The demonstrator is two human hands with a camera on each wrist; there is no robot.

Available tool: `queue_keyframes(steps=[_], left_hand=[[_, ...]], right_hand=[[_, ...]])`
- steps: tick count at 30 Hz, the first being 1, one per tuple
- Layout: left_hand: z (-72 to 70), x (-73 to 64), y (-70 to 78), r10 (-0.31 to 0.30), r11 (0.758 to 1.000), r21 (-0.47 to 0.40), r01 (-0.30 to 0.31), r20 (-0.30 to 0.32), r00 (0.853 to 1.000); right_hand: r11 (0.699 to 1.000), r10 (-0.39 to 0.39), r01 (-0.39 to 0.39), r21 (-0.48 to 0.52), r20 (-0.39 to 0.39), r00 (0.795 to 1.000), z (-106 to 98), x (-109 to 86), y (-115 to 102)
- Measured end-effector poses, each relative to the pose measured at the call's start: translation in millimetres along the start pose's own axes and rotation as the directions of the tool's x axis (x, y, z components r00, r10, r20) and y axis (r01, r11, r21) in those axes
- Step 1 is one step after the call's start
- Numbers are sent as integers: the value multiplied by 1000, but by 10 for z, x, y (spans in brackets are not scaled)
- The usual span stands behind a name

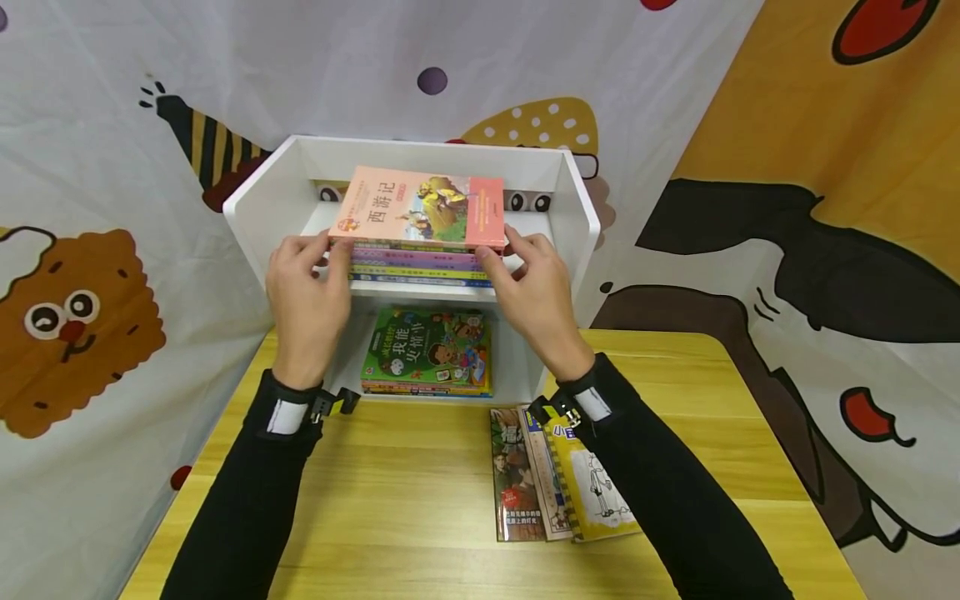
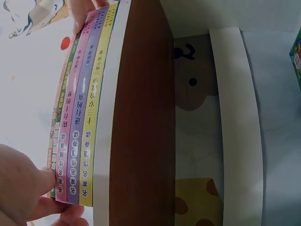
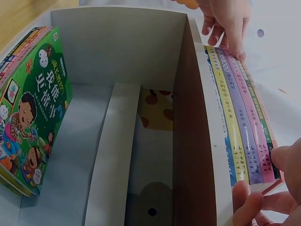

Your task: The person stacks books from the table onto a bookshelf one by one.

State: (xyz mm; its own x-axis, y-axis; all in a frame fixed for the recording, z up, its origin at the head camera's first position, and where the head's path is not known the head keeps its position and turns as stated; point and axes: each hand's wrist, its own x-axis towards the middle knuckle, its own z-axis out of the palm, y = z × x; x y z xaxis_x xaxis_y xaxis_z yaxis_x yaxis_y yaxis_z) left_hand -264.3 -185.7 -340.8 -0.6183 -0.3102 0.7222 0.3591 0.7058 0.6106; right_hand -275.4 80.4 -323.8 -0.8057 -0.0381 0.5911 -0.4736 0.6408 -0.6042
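Note:
A stack of thin books with pink, purple, yellow and blue spines (image 1: 420,260) lies flat on the upper level of a white two-level shelf (image 1: 429,146). On top is a peach-coloured book (image 1: 412,204) with a picture on its cover. My left hand (image 1: 307,300) holds the stack's left end, thumb at the front by the spines. At the opposite end my right hand (image 1: 538,296) grips it the same way, its thumb against the upper spines (image 3: 254,141) in the right wrist view. The left wrist view shows the spines (image 2: 77,122) evenly lined up between both hands.
Below, on the lower level, lies a pile of books topped by a green one (image 1: 427,346). A dark-covered book (image 1: 516,479) and a yellow spiral-bound book (image 1: 596,492) overlap on the wooden table (image 1: 390,500), partly under the right forearm. A printed cloth (image 1: 360,67) hangs behind.

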Motion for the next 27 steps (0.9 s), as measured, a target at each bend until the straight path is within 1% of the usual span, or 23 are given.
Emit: queue_keyframes(steps=[6, 12, 15, 18, 21, 23, 25, 27], left_hand=[[-28, -20, -2, 5, 1000, 10, -5, 12, 1000], [-21, -8, -5, 7, 1000, 17, -7, 31, 999], [-25, -25, -7, 6, 1000, 8, -6, 11, 1000], [-40, -85, 11, 17, 1000, -7, -17, -32, 999], [-58, -182, 71, 61, 997, -39, -64, -70, 996], [-71, -251, 123, 115, 991, -66, -120, -77, 990], [-79, -324, 168, 170, 978, -110, -175, -59, 984], [-81, -402, 191, 225, 962, -154, -225, -17, 974]], right_hand=[[1000, 3, -3, -7, 5, 1000, 20, -10, 7], [1000, 1, -1, 20, 6, 1000, 30, -26, 30], [998, 5, -5, 62, 11, 1000, 0, -69, 47], [994, 5, -7, 111, 16, 1000, -63, -141, 67], [987, -7, 5, 158, 12, 1000, -161, -237, 65], [983, -22, 19, 181, 13, 1000, -250, -321, 31], [978, -41, 36, 208, 21, 999, -360, -416, -37], [972, -61, 49, 229, 43, 997, -473, -518, -88]])
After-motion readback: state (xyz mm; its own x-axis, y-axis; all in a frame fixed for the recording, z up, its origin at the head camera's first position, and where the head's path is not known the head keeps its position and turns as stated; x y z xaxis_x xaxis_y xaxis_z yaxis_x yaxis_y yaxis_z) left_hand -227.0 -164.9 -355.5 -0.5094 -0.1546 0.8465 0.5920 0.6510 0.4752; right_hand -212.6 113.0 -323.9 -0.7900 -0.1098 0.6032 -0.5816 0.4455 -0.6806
